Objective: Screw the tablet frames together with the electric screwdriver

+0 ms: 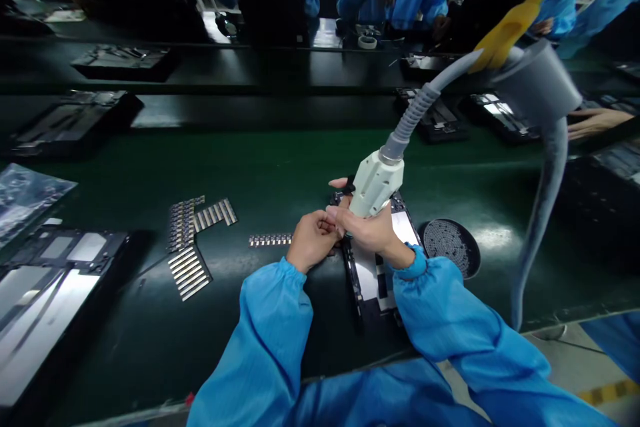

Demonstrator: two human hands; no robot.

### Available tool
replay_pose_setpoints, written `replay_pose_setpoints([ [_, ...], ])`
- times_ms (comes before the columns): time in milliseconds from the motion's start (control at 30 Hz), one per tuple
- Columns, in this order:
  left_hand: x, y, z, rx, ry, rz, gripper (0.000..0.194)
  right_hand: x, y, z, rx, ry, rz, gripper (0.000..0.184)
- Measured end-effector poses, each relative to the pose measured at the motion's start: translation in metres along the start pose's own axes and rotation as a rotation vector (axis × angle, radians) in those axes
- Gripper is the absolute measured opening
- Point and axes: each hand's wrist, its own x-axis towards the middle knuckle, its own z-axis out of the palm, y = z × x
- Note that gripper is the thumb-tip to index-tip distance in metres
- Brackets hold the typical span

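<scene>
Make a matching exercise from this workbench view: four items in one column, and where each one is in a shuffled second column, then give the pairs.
Items
1. White hose-end tool
2. Round dark dish of small parts
3. Rows of metal strips
4. Yellow handle

Places
A. On the green mat, left of the hands
B. In the right hand, on a ribbed grey hose
C. Overhead at upper right, joined to a grey cylinder
D. Right of the hands, beside the right sleeve

Pairs: 1-B, 2-D, 3-A, 4-C

Right hand (363,227) grips white hose handpiece (376,181); left hand (313,239) just beside.
</scene>
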Motion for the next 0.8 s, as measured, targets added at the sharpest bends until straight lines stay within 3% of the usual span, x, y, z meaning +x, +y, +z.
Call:
replay_pose_setpoints([
  [233, 0.002, -0.005, 0.002, 0.023, 0.008, 0.016, 0.015, -0.001, 0.005, 0.000, -0.036, -0.002, 0.013, 0.024],
  [367, -0.005, -0.005, -0.005, 0.069, -0.032, 0.113, 0.009, -0.006, 0.000, 0.005, -0.071, -0.027, -0.022, 0.020],
  [433, -0.013, -0.004, -0.023, 0.159, -0.079, 0.159, 0.010, -0.008, -0.001, 0.008, -0.093, -0.034, -0.043, 0.019],
  [500, -0.025, -0.004, -0.053, 0.307, -0.027, 0.192, 0.011, -0.009, -0.001, 0.009, -0.110, -0.035, -0.051, 0.018],
  [600, -0.040, -0.006, -0.104, 0.516, 0.221, 0.220, 0.012, -0.011, 0.002, 0.005, -0.133, -0.043, -0.042, 0.019],
  [667, -0.045, -0.008, -0.128, 0.583, 0.366, 0.191, 0.012, -0.013, 0.002, -0.001, -0.162, -0.046, -0.042, 0.020],
  [733, -0.050, -0.007, -0.137, 0.535, 0.436, 0.129, 0.015, -0.014, 0.003, -0.003, -0.202, -0.049, -0.039, 0.024],
  [800, -0.055, -0.004, -0.132, 0.398, 0.438, 0.076, 0.017, -0.009, 0.005, 0.006, -0.205, -0.045, -0.032, 0.032],
])
